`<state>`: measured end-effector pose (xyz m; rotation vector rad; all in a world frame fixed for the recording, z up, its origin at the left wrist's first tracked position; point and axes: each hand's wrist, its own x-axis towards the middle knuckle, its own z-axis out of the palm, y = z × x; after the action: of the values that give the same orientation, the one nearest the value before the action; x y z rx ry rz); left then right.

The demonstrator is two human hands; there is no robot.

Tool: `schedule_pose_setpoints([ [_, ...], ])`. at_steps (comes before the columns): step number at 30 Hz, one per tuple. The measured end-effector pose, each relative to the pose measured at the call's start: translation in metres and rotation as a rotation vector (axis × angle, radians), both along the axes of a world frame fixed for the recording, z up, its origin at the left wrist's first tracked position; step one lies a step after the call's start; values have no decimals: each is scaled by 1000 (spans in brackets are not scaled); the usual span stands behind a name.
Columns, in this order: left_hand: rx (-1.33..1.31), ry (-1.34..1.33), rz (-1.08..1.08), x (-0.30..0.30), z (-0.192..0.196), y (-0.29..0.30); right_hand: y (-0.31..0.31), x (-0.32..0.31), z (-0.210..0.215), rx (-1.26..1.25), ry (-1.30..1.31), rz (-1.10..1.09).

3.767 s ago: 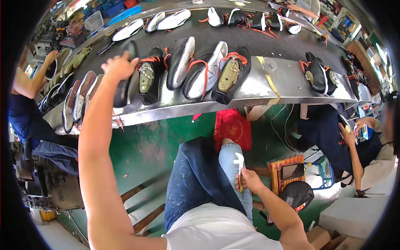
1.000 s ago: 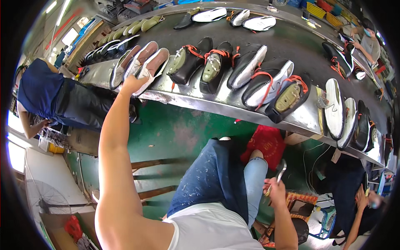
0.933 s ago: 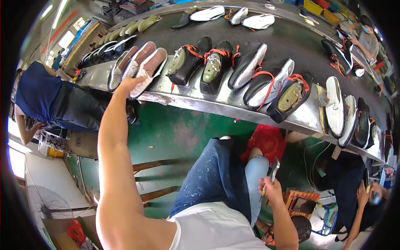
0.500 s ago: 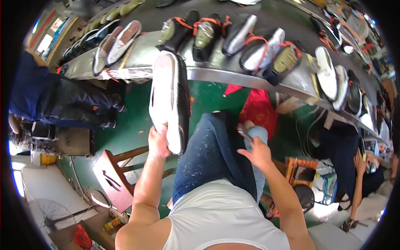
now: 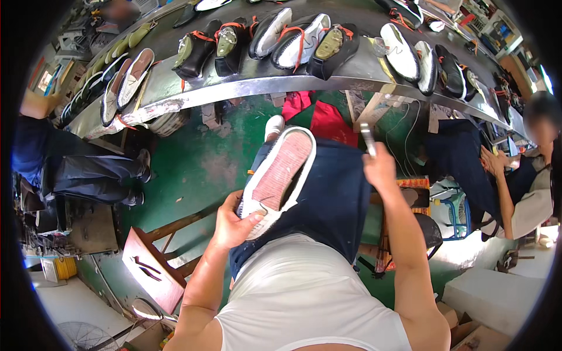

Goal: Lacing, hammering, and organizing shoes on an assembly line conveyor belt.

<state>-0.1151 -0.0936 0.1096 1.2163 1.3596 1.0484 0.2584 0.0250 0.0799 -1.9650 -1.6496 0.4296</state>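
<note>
Sole up across the lap, a white shoe (image 5: 275, 175) sits in the left hand (image 5: 234, 222), fingers wrapped round its heel end, the firm rim likely the surest hold on a light, bendy thing, while the right hand (image 5: 380, 169) clasps a slim tool (image 5: 367, 139).

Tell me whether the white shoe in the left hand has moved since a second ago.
Yes. The white shoe, then on the metal conveyor table, now lies sole-up on the lap, gripped by the left hand.
</note>
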Motion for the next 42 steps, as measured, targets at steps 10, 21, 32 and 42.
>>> schedule_pose_setpoints([
  [10, 37, 1070, -836, 88, 13, 45, -111, 80, -21, -329, 217, -143],
  [21, -176, 65, -638, 143, -37, 175, -120, 7, 33, -469, 785, 60],
  [32, 369, 53, -501, 68, 13, 113, -110, -60, 73, -721, 1153, 487],
  [42, 314, 164, -511, 38, 17, 108, -61, -72, 121, -1218, 1285, 409],
])
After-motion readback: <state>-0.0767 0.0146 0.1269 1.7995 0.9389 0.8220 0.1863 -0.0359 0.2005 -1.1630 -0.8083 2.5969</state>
